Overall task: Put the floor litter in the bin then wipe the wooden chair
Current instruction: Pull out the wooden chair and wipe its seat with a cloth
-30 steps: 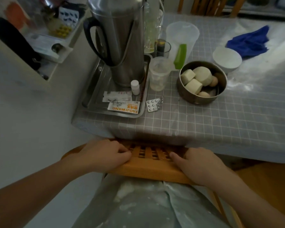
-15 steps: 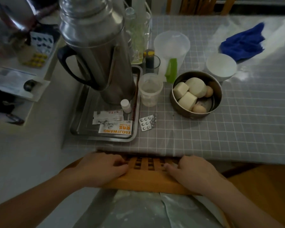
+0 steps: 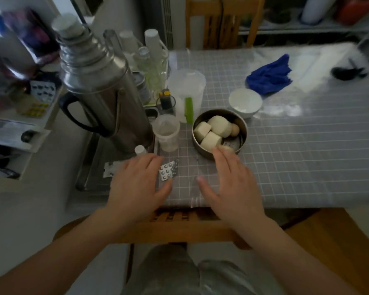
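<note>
Closest to us, the wooden chair (image 3: 179, 228) sits tucked at the table (image 3: 307, 167) edge, its slatted top poking out just under the cloth. It looks bare and orange-brown. Our left hand (image 3: 136, 184) and right hand (image 3: 230, 184) float flat above the table edge, fingers spread, holding nothing. Bare table lies between them. A pill pack (image 3: 167, 171) sits by the left hand, a metal bowl (image 3: 219, 133) just past the right. Far back lies a blue cloth (image 3: 268, 75).
</note>
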`<state>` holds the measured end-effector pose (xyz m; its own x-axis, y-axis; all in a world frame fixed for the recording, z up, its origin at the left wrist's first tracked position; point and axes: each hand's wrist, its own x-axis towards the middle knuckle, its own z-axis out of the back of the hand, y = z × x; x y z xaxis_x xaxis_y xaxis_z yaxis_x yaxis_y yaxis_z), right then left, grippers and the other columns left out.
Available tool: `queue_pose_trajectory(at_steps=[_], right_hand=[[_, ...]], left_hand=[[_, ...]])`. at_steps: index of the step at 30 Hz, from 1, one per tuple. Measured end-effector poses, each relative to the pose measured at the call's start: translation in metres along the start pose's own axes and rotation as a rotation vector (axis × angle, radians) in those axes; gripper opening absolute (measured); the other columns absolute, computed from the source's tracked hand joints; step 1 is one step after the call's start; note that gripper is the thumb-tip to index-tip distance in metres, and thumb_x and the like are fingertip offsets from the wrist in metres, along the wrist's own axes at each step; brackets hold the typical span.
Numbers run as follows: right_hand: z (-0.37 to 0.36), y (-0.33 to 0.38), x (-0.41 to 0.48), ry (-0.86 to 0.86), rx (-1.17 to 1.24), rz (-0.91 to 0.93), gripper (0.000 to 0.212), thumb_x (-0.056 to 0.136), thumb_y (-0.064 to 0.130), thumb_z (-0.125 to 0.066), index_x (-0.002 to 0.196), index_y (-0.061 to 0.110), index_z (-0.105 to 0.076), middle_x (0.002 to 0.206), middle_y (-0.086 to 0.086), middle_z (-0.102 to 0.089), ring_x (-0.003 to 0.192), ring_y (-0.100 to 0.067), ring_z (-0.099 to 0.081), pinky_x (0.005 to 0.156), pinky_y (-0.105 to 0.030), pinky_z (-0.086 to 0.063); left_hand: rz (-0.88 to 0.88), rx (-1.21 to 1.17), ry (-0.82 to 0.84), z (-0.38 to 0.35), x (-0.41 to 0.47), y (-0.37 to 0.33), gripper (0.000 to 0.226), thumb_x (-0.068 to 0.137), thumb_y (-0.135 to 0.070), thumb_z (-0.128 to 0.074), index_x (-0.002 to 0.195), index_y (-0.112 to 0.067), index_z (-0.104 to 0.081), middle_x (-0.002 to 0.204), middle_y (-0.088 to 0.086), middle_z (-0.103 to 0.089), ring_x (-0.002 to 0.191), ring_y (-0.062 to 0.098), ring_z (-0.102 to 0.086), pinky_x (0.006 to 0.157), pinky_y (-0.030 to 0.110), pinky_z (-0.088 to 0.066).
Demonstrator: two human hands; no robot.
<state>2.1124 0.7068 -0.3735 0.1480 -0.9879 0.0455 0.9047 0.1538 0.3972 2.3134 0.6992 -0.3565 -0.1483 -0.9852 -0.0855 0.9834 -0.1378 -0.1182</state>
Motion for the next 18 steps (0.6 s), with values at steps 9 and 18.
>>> queue_pose_trajectory(at_steps=[9, 18], right_hand=[[0.117, -0.081, 0.005, -0.359, -0.157, 0.182, 0.067, 0.091, 0.052, -0.036, 0.146, 0.015, -0.025, 0.155, -0.008, -0.028, 0.144, -0.024, -0.016, 0.118, -0.044, -0.014], [0.216, -0.107, -0.054, -0.443, -0.152, 0.274, 0.072, 0.088, 0.055, -0.028, 0.148, 0.017, -0.016, 0.157, -0.004, -0.021, 0.146, -0.02, -0.01, 0.119, -0.041, -0.007]], left_hand=[[0.079, -0.011, -0.51, 0.054, -0.006, -0.123, 0.058, 0.088, -0.049, -0.048, 0.135, -0.014, -0.047, 0.139, 0.007, -0.053, 0.129, 0.025, -0.046, 0.108, 0.044, -0.033], [0.094, -0.025, -0.649, 0.111, -0.063, -0.212, 0.066, 0.087, -0.048, -0.046, 0.141, -0.011, -0.037, 0.148, 0.01, -0.043, 0.133, 0.027, -0.042, 0.11, 0.042, -0.032]])
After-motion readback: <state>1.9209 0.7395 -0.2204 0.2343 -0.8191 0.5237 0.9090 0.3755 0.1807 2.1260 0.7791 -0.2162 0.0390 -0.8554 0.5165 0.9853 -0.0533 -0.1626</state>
